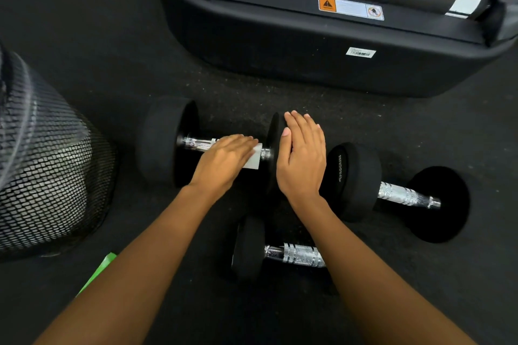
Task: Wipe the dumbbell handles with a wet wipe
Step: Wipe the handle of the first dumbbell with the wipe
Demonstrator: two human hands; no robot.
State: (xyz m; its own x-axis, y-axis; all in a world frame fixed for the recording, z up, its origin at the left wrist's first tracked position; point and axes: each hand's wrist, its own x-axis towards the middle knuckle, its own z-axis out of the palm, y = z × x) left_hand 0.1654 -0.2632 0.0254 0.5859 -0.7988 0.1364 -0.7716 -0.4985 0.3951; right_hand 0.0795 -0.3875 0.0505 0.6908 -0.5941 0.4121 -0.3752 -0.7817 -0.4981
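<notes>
At the far left, a mesh bin point(50, 176) and a green packet point(98, 272) are being left out of the work. Just right of them, the largest dumbbell point(159, 140) is lying on the dark floor and its chrome handle point(196, 144) is being wiped. The wet wipe point(254, 161) is being pressed onto the handle's right half by the left hand point(224, 162), whose fingers are laid straight and close together over it. Whether the thumb is hooked underneath cannot be told.

The dumbbell's right head is being steadied by the right hand point(302, 159), which is held flat with its fingers together and grips nothing.

Judged from this, handle 1 of 3 is being done. The step is likely being done best if the wipe is folded round the bar rather than only pressed from above. It should then be drawn toward the uncovered stretch by the left head. The flat right hand is well placed for rolling the weight so the underside is reached, and firm pressure is being called for over the ridged chrome.

The near dumbbell point(248, 249) and the right-hand dumbbell point(358, 179) are waiting, with neither being touched by the wipe.
</notes>
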